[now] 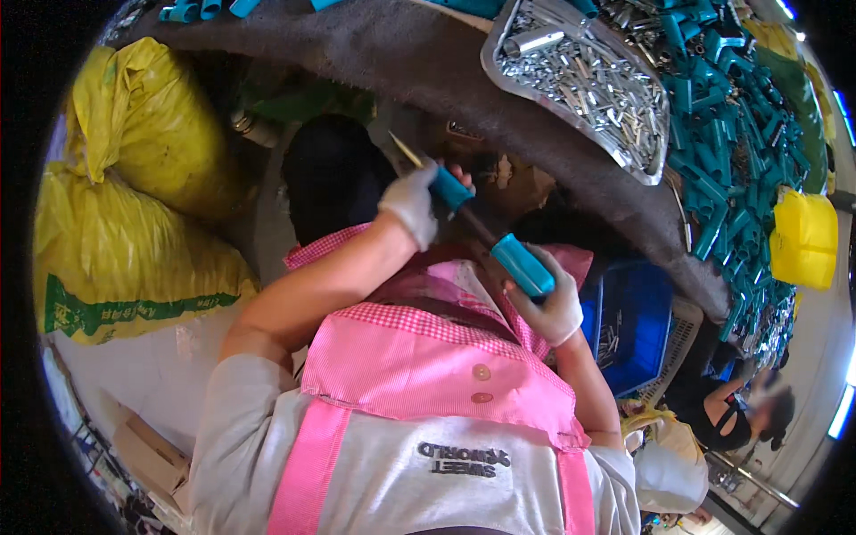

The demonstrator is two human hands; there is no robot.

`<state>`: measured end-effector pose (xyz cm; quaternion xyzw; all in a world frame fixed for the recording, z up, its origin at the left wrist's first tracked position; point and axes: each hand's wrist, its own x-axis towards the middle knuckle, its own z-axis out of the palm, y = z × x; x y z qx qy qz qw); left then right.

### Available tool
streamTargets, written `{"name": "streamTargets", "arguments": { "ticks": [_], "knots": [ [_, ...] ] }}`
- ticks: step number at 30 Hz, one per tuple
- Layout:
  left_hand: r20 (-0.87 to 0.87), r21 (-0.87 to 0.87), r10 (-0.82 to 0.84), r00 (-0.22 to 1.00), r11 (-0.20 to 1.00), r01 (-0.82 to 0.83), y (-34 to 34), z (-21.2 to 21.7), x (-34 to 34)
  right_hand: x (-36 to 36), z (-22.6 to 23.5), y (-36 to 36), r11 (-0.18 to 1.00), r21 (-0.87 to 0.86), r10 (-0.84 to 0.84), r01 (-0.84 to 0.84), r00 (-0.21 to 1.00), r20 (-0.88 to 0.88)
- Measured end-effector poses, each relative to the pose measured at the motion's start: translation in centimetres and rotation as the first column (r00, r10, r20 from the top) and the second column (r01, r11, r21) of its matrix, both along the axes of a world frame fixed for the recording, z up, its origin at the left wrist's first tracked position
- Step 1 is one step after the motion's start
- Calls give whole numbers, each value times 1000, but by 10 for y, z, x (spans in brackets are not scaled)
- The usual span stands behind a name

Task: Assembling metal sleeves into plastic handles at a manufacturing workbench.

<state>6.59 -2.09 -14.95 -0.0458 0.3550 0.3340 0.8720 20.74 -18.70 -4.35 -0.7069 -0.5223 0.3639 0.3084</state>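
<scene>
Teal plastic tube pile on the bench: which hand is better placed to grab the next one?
Probably right. The white-gloved right hand, gripping a teal plastic cylinder, sits nearer the teal plastic tube pile; the left hand holds a smaller teal sleeve farther off. Both are occupied.

Two stacked sacks [134, 205] are seen at the left, beside the curved table edge [428, 62]. On the table, a metal tray [580, 80] filled with small metal tubes is set, with a heap of plastic pieces [731, 134] to its right. Below the table, a crate [629, 325] is placed at the right of the apron [437, 374]. A cardboard box [147, 455] is found at the lower left.
</scene>
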Motion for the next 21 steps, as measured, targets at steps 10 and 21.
{"name": "streamTargets", "arguments": {
  "ticks": [10, 21],
  "knots": [
    [-310, -449, -596, 741, 778, 439, -26, -226, 44, -3, -134, 7, 893, -416, 374, -172, 798, 473],
    [-479, -375, -747, 461, 649, 662, -27, -166, -121, 3, -116, 78, 724, -662, 543, -194, 752, 374]
  ]
}}
